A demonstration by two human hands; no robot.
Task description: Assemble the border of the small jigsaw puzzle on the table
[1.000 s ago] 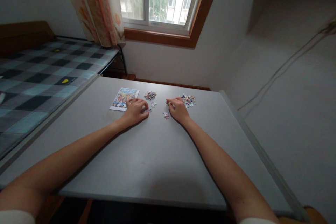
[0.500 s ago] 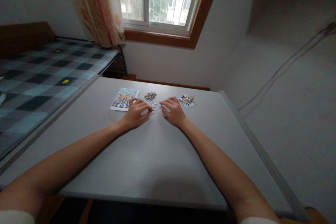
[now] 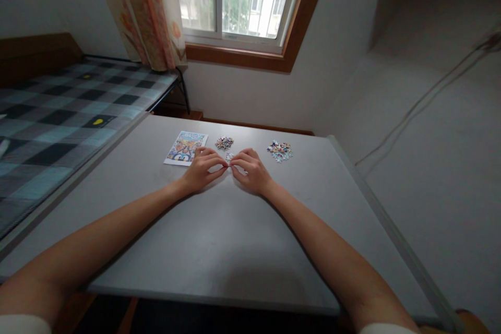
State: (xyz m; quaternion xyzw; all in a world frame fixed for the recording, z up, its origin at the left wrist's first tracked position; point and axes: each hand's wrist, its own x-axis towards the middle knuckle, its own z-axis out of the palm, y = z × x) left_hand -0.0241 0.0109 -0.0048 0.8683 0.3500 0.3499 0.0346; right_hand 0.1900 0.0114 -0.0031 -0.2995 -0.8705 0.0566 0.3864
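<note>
My left hand point(image 3: 203, 169) is closed in a pinch on a tiny puzzle piece, mostly hidden by the fingertips. Opposite it, my right hand point(image 3: 251, 170) pinches at the same spot, its fingertips meeting those of the left. Just beyond the fingertips lie a few joined or touching puzzle pieces point(image 3: 229, 156). Behind them sits a small pile of puzzle pieces point(image 3: 224, 142). A larger, looser pile of puzzle pieces point(image 3: 280, 150) is to the right of my right hand. The colourful picture sheet point(image 3: 185, 147) lies flat at the left, partly covered by my left hand.
All this rests on a grey-white table point(image 3: 219, 240) with raised strips along its sides. A bed with a checked cover point(image 3: 86, 94) stands to the left. Behind are a curtain point(image 3: 144, 15) and a barred window; a cable point(image 3: 418, 104) hangs along the right wall.
My right hand has moved left and closed its fingers, so its fingertips now meet those of my left hand. The left hand has barely shifted.
</note>
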